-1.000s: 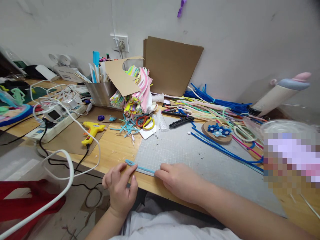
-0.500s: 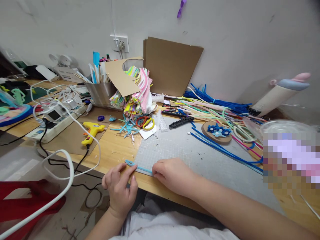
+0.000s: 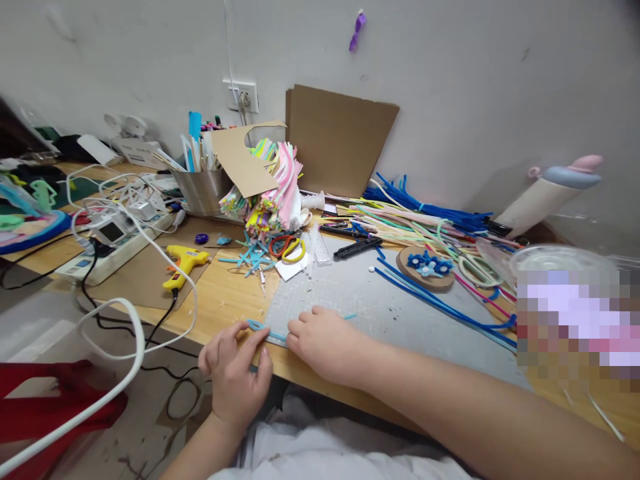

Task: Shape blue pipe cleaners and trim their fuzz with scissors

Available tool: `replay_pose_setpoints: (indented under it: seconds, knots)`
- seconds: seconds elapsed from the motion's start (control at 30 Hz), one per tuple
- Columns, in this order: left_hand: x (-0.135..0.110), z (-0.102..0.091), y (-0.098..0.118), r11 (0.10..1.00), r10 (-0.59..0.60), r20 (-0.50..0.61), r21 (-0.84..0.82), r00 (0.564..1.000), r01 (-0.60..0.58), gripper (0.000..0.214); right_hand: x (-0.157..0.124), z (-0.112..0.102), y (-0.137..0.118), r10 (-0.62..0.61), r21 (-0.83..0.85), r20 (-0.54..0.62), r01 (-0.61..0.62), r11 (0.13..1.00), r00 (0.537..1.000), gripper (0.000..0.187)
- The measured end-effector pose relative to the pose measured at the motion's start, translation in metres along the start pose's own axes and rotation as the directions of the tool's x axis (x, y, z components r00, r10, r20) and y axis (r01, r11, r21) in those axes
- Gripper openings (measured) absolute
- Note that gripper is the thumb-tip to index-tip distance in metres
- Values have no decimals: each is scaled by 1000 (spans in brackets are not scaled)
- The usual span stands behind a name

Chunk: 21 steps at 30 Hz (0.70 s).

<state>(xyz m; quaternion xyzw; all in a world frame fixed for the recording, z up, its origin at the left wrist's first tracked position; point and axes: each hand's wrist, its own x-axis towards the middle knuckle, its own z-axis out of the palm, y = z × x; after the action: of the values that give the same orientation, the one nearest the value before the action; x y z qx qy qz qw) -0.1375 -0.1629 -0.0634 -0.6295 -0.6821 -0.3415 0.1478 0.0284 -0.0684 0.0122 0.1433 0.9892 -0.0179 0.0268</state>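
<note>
A light blue pipe cleaner [image 3: 278, 335] lies along the mat's front left corner, its left end bent into a narrow loop. My left hand [image 3: 239, 370] holds that looped end down, index fingertip pressed on it and thumb apart. Just to the right, my right hand [image 3: 327, 343] is closed over the same pipe cleaner, palm down, hiding its middle. A thin light blue tip shows beyond the knuckles. Both hands rest at the front edge of the grey cutting mat [image 3: 400, 333].
A yellow glue gun [image 3: 185, 267], scissors [image 3: 294, 249] and blue offcuts [image 3: 254, 253] lie to the left. Behind are pipe cleaner bundles [image 3: 285, 180] and a black tool [image 3: 357, 248]. Blue flowers [image 3: 430, 265] sit on a cardboard disc at right. A white cable [image 3: 143, 333] loops in front.
My right hand has opened out flatter and a blue tip now shows past it. My left hand stays on the loop. The whole view has shifted slightly.
</note>
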Motion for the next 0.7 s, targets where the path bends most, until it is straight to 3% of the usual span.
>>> replay_pose_setpoints:
  seconds: [0.07, 0.13, 0.2, 0.27, 0.37, 0.43, 0.53, 0.63, 0.7]
  knots:
    - [9, -6, 12, 1000, 24, 30, -2, 999, -24, 28, -8, -2, 8, 78, 136, -24, -74, 988, 997, 10]
    - [23, -12, 30, 995, 91, 98, -56, 991, -85, 33, -21, -8, 18, 213, 402, -69, -168, 900, 975, 10]
    - [41, -16, 50, 971, 187, 191, -183, 964, -153, 32, -39, -14, 28, 329, 680, -71, -196, 707, 942, 11]
    - [60, -16, 72, 931, 258, 260, -324, 930, -168, 25, -60, -20, 36, 371, 857, -7, -186, 481, 929, 12]
    - [88, -11, 102, 866, 351, 312, -467, 883, -179, 15, -91, -23, 48, 396, 965, 104, -189, 181, 912, 16]
    - [103, -2, 120, 812, 416, 378, -564, 827, -151, 12, -110, -23, 56, 435, 982, 144, -181, 46, 889, 20]
    - [120, 16, 146, 733, 419, 559, -673, 715, 97, 11, -134, -23, 68, 493, 985, 171, -166, -55, 853, 26]
    - [128, 37, 168, 596, 373, 778, -619, 506, 512, 10, -153, -23, 79, 540, 983, 185, -147, -113, 821, 29]
    - [130, 50, 180, 506, 373, 847, -527, 378, 683, 9, -163, -20, 84, 559, 980, 193, -136, -143, 806, 30]
